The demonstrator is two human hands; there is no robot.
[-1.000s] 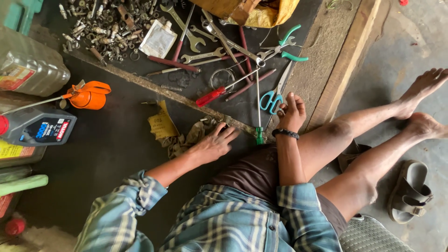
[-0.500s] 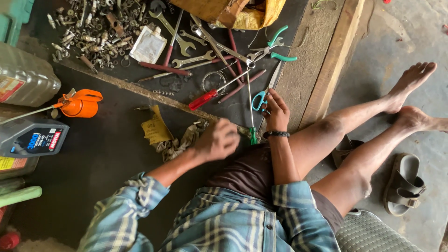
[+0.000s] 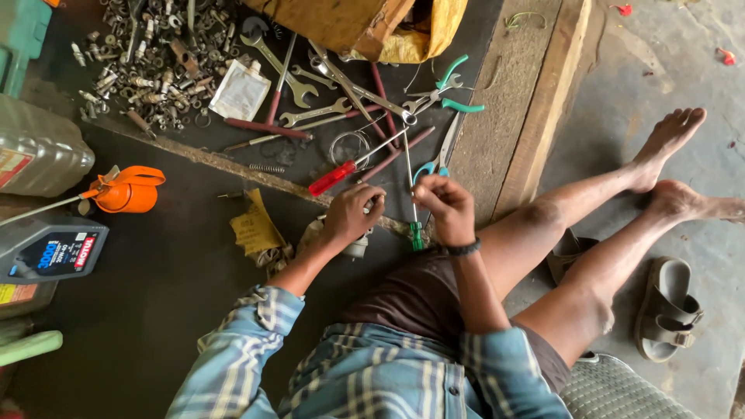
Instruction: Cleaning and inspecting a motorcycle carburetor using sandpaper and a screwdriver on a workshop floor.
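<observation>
Both hands rose — left hand perhaps gripping small metal part.

Blue plaid shirt, sleeves rolled; brown shorts; blk wristband; barefoot.

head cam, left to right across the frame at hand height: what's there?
Orange oil can → yellow rag → left hand → green-handled screwdriver → right hand → wooden beam → bare feet
</observation>
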